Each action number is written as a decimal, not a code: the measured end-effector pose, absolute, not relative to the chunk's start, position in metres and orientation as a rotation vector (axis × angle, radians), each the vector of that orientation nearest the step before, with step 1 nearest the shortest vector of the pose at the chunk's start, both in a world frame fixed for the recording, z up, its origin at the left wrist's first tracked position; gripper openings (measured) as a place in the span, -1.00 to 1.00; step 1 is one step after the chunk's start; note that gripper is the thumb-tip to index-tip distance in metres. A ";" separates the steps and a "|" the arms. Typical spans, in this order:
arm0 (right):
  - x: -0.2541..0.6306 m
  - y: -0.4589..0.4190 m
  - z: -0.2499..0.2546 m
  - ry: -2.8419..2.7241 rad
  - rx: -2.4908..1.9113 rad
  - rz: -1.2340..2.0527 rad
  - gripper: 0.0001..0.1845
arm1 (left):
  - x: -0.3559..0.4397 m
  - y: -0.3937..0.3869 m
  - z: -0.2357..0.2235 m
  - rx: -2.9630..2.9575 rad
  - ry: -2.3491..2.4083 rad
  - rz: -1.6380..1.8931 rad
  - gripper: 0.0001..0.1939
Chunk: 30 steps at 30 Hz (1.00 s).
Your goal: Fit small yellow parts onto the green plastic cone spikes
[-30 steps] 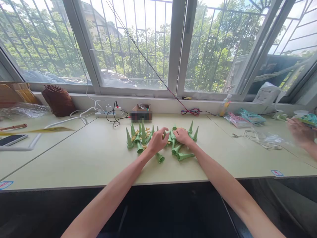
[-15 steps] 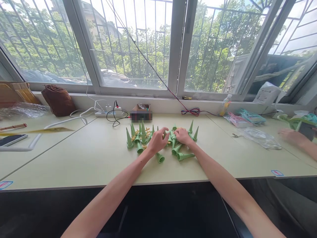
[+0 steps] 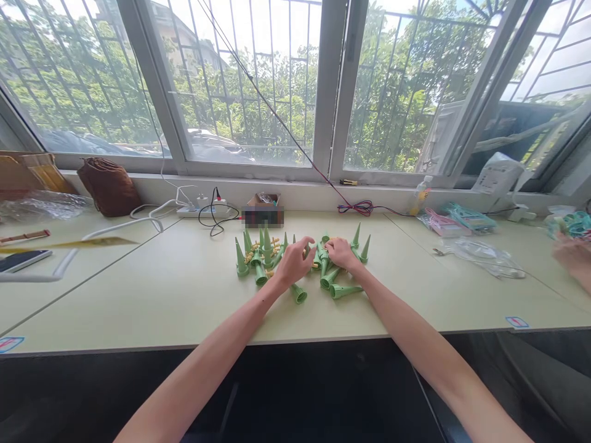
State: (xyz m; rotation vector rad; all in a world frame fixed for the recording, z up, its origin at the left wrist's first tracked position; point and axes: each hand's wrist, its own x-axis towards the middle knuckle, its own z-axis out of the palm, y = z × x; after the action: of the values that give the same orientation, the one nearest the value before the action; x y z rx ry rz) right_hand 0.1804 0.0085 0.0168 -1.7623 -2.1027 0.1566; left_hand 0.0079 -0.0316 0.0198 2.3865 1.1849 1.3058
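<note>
Evidently, the green cones (image 3: 267, 252) are clustering on the table (image 3: 138, 295) around the fingers of the left hand (image 3: 294, 263) and right hand (image 3: 340, 253). Left of the left fingers, several are standing with tips pointing up, tan fittings (image 3: 274, 242) lying among them. Nearer than those fingers, one is lying with its mouth facing the wearer, its narrow end running back under the hand. Nearer than the right fingers, another is lying crosswise, mouth leftward, tip reaching rightward by the wrist; two more are pointing up to their right. The left thumb and index finger are curving with a gap between them; the right fingers are bending down onto the cones. Whether either hand is gripping one, I cannot tell. Far right of both, another person's hand (image 3: 575, 255) is showing, blurred.
</note>
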 end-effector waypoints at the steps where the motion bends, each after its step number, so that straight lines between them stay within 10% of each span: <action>1: 0.180 0.008 0.017 -2.106 -1.759 0.150 -0.63 | 0.008 -0.032 0.020 2.387 1.181 1.307 -0.76; 30: 0.182 0.015 0.010 -2.095 -1.682 0.245 -0.67 | 0.009 -0.032 0.020 2.384 1.195 1.293 -0.79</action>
State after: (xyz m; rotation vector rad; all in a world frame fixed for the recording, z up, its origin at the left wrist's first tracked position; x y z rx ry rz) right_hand 0.1818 0.0147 0.0099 -1.6820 -2.0953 0.2454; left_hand 0.0090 -0.0323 0.0203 2.3841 1.1949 1.2927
